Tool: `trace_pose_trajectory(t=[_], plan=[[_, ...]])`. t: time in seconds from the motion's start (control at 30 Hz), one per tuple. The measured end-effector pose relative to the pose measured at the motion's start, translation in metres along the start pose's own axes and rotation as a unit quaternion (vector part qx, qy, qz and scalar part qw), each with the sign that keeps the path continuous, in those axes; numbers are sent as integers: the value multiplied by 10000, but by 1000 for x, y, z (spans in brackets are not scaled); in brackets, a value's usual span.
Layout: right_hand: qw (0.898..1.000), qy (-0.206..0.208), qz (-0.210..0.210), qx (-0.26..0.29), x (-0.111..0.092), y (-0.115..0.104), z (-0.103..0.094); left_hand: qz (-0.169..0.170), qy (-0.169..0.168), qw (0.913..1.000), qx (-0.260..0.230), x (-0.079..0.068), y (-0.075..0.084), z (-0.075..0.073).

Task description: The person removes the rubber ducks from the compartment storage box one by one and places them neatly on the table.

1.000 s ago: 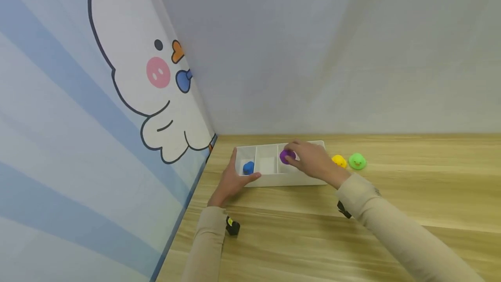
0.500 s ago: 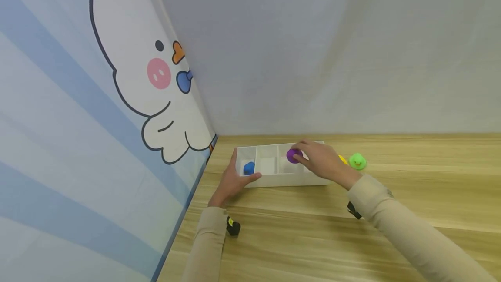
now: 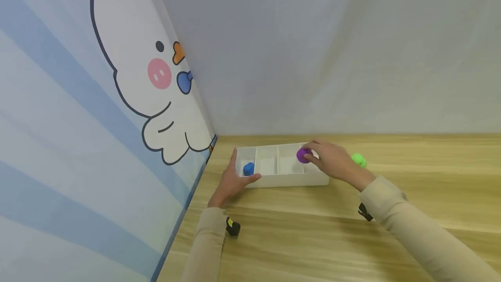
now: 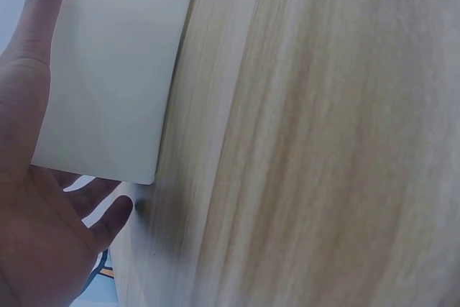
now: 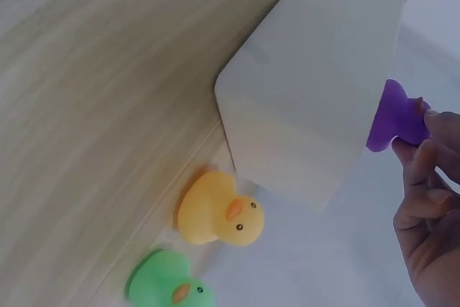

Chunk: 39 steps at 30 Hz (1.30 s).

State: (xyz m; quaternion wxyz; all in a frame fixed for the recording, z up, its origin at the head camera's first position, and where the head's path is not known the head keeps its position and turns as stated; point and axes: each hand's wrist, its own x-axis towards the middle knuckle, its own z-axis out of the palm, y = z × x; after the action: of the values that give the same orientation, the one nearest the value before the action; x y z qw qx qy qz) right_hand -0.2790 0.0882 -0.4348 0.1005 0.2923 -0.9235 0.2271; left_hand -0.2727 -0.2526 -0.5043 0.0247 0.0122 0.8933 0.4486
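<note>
Since the frame a second ago, the purple rubber duck (image 3: 304, 156) has shifted rightward along the white box (image 3: 289, 180), from over the third compartment to the divider between the third and fourth. The right hand (image 3: 334, 160) has travelled with it, pinching the duck between thumb and fingertips. From the right wrist, the duck shows at the level of the box's rim, its lower edge partly hidden by the wall; whether it touches the divider cannot be told.

The left hand (image 3: 231, 182) has stayed at the box's left end, spread around the corner with the thumb along the near wall and the index finger along the end wall. Its other fingers reach out past that end in the left wrist view.

Inside the leftmost compartment sits a blue rubber duck (image 3: 248, 169). A yellow rubber duck (image 5: 215, 210) stands just beside the box's right end, now hidden behind the right hand in the head view, and a green rubber duck (image 3: 358, 160) stands next to it, partly covered there.

Both sleeves (image 3: 434, 234) are beige, with a small black device (image 3: 232, 227) at each wrist. The wood-grain table (image 3: 293, 238) meets a pale grey wall (image 3: 293, 55); a white cartoon figure (image 3: 125, 34) decorates the blue-striped panel at left.
</note>
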Motion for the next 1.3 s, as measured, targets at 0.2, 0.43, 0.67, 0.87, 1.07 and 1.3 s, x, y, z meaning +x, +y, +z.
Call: trace_pose_trajectory(t=[0.2, 0.43, 0.67, 0.87, 1.07, 1.3], plan=[[10000, -64, 53, -41, -7, 7, -6, -60, 35, 9999, -108, -1, -3, 3], [9997, -115, 215, -21, -14, 16, -12, -100, 69, 9998, -142, 0, -1, 3], [9995, -103, 297, 2, -23, 25, -16, -77, 47, 9999, -88, 1, -2, 3], [9997, -33, 253, 57, -27, 27, -21, -60, 54, 9999, -129, -1, -2, 3], [9998, 6, 210, -4, -32, 31, -28, -65, 35, 10000, -24, 0, -1, 3], [9992, -76, 389, -12, -39, 39, -36, -22, 18, 9999, -101, -1, 1, 3]])
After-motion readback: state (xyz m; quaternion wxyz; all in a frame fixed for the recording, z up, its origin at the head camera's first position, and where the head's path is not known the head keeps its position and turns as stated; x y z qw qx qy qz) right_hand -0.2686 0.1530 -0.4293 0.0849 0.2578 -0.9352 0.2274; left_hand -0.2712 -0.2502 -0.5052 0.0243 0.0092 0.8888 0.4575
